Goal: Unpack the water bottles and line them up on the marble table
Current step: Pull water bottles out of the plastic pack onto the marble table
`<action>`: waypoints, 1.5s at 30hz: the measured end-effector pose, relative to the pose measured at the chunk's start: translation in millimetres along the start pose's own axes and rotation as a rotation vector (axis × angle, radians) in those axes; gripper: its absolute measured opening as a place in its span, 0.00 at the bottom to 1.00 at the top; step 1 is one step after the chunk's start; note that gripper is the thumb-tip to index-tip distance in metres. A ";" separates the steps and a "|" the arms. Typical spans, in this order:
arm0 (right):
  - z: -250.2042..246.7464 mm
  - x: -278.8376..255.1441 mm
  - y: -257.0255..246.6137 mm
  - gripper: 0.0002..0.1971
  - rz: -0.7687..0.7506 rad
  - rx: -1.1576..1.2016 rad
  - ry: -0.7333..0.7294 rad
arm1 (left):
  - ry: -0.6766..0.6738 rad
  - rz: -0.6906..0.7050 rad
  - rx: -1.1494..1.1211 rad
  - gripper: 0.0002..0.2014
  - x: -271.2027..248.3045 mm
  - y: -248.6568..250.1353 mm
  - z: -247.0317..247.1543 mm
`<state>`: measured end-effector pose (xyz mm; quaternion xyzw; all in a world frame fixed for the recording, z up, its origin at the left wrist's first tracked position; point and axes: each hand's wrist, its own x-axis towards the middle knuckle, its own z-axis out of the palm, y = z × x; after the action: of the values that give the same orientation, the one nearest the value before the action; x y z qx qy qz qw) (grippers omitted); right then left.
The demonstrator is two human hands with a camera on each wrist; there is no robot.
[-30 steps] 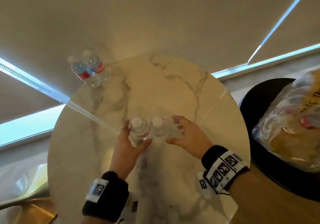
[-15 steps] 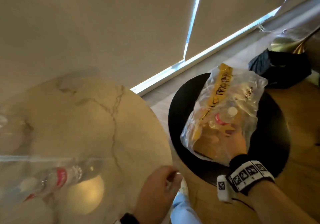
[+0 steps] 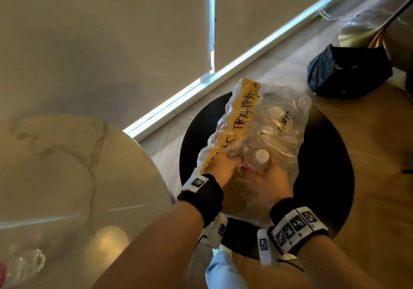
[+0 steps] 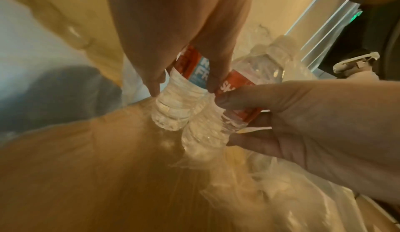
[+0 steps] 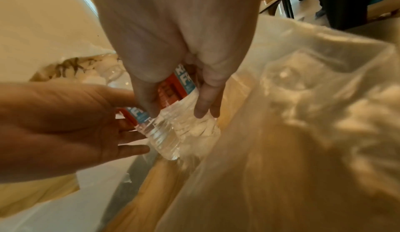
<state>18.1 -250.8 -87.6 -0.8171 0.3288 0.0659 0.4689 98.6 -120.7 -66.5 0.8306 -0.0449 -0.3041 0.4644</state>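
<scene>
Here both hands are down inside the torn plastic pack (image 3: 263, 128), which sits on a round black stool (image 3: 324, 154) just beside the marble bench (image 3: 67, 166). The left hand (image 3: 223, 168) has its fingers (image 4: 218, 75) curled round one bottle (image 4: 173, 109) at the red and blue label. The right hand (image 3: 268, 181) wraps a second bottle (image 5: 173, 129) the same way, thumb and fingers on either side of the label band. The two bottles lie side by side and touch; the white cap (image 3: 262, 155) of one pokes up in the head view. More bottles remain in the pack, dimly seen through the wrap. At the near left edge of the bench lies a blurred bottle (image 3: 26, 264); how it stands I cannot tell.

As for handling, I judge these to be small, full, thin-walled bottles: light enough for one in each hand, but the ribbed sides are soft and will dent under a hard squeeze. The label band at mid-height looks the best hold, being the least slippery part. The loose wrap is the likely nuisance, since it may cling and drag as the bottles come up; a straight lift clear of the torn opening should free them before the swing left to the bench.
</scene>
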 end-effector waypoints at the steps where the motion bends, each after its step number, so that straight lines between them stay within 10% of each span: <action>1: -4.9 -3.9 -4.1 0.27 -0.018 0.002 -0.017 | -0.010 0.007 0.008 0.18 -5.0 2.0 -1.2; 13: -39.1 -147.3 -109.2 0.28 -0.326 -0.213 -0.119 | 0.066 0.204 -0.226 0.32 -167.0 7.6 -87.3; 23: 174.1 -292.4 -157.1 0.30 -0.429 -0.093 -0.609 | 0.518 -0.170 -0.316 0.29 -374.4 -176.1 -212.2; 31: 300.2 -331.8 -176.5 0.33 -0.439 -0.177 -0.656 | 0.657 -0.206 -0.343 0.25 -405.4 -256.2 -269.2; 38: 241.6 -311.8 -184.5 0.41 -0.391 -0.358 -0.750 | 0.480 -0.508 0.057 0.25 -419.3 -275.8 -246.1; 45: 94.3 -202.0 -116.6 0.09 -0.122 -0.187 -0.122 | 0.130 -0.281 0.126 0.07 -357.6 -182.1 -173.0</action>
<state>-49.7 -38.4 28.7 -0.8703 0.2415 0.1172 0.4129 -134.8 238.5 20.0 0.8741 0.0831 -0.3082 0.3662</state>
